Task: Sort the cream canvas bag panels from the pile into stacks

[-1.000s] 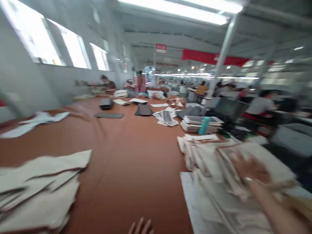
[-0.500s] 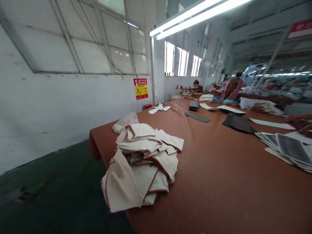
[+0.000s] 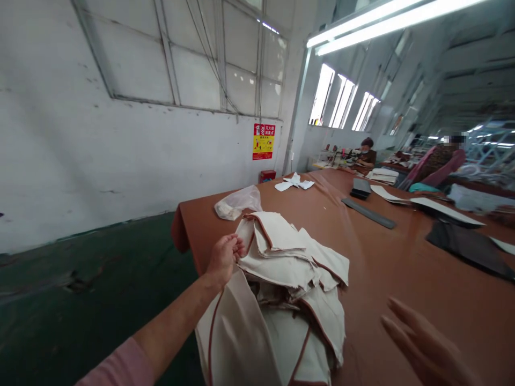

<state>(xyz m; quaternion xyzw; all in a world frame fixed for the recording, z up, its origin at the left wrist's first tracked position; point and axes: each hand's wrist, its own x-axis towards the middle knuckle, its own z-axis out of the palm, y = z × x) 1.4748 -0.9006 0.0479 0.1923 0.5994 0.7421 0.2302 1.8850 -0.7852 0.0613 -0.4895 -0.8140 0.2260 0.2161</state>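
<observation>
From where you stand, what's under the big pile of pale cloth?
The brown tabletop shows beside the cloth pile, so it seems to rest on that. Anything tucked right underneath is covered; I can't tell.

Left hand [image 3: 227, 254]: near centre, fingers curled together
Left forearm: bare, slants in from near left
Right hand [image 3: 422, 343]: near right, fingers extended, blurred

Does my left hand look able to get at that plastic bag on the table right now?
Probably yes: the plastic bag lies just beyond your left hand and nothing covers it, though the fingers would first have to leave the cream fabric pile's edge.
</observation>
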